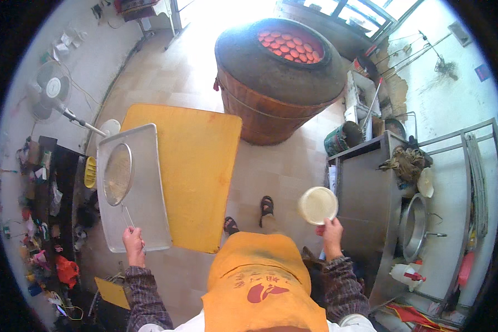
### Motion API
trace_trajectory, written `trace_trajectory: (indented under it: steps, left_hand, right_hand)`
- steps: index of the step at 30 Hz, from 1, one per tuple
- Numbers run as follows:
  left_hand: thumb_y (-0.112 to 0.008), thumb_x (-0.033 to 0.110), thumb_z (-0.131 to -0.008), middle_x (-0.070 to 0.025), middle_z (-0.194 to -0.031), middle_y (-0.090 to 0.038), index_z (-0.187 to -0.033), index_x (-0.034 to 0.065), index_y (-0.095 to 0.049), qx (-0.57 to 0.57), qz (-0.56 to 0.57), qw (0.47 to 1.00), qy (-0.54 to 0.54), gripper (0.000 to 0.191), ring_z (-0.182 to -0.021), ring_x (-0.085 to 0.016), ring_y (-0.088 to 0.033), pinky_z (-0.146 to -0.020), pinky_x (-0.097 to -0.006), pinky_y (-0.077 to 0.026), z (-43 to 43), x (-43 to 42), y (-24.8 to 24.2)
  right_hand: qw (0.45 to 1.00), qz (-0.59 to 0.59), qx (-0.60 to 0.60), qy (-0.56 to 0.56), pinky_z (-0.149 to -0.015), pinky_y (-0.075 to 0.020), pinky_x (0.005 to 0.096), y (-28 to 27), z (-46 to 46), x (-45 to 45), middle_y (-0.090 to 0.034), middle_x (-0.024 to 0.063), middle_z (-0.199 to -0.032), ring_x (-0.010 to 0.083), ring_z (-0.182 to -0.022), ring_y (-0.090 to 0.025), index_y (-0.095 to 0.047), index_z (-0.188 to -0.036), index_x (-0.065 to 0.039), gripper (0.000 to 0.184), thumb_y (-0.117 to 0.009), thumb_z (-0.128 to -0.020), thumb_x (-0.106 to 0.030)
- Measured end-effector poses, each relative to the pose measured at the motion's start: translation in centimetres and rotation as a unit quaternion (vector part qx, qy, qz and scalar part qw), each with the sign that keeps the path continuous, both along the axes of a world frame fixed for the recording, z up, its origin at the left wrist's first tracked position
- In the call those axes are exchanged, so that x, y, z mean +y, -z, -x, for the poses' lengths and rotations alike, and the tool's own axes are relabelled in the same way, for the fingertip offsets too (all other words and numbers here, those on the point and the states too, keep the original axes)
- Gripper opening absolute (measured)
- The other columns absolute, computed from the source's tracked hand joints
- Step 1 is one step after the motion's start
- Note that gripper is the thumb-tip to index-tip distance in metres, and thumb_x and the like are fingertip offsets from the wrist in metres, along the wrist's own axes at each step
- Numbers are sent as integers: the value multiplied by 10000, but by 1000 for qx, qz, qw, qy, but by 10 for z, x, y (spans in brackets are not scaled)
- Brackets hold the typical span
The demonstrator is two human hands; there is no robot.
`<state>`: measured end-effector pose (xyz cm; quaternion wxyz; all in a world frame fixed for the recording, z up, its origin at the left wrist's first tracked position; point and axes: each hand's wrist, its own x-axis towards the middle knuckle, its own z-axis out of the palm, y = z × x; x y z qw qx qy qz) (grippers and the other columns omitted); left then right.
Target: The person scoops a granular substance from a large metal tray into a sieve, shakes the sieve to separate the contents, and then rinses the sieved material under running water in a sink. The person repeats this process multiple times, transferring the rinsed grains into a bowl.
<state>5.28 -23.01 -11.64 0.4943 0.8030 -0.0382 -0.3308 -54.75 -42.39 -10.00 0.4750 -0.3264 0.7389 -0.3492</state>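
Observation:
My left hand (134, 244) grips the wire handle of a round metal strainer (118, 176), which holds a pale grainy material. The strainer is over a shallow metal tray (147, 216); I cannot tell if it touches it. That tray overlaps the left part of a yellow tabletop (199, 170). Out to the right, my right hand (332, 236) holds a round cream-coloured bowl (318, 205) by its near rim, above the floor. The bowl is slightly blurred, and its contents are hard to make out.
A large barrel-shaped oven (269, 89), wood-clad, stands ahead, with glowing round pieces (288, 45) lining its inside. On the right is a steel counter (363, 195) with a metal basin (414, 228). A standing fan (54, 87) and a cluttered dark shelf (66, 182) are at left.

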Motion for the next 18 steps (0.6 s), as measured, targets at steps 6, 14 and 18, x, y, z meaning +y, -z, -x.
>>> trace_trajectory:
  steps: [6,14,18]
  left_hand:
    - [-646,98,-816,85,-640,-393,-770,123,-507,-27,3,1000,0,149,-495,-29,-365,-412,-233,-262,9,-9,-22]
    - [-644,64,-747,11,-610,-492,-760,56,-505,-86,-45,995,-24,139,-473,-87,-449,-410,-266,-384,14,23,-7]
    - [-646,59,-747,17,-614,-479,-778,63,-498,-102,-63,992,-39,151,-468,-79,-436,-395,-261,-379,30,31,-12]
  right_hand:
    - [992,-33,-21,118,-501,-456,276,13,55,10,-604,43,-780,133,-578,-557,-574,-1098,-48,222,-501,-978,-220]
    - [995,26,-53,84,-465,-444,285,47,87,-2,-567,49,-699,151,-519,-538,-578,-1084,-25,242,-489,-982,-225]
    - [999,25,-27,17,-488,-443,257,45,91,-36,-594,24,-735,117,-572,-563,-594,-1026,-76,174,-522,-975,-225]
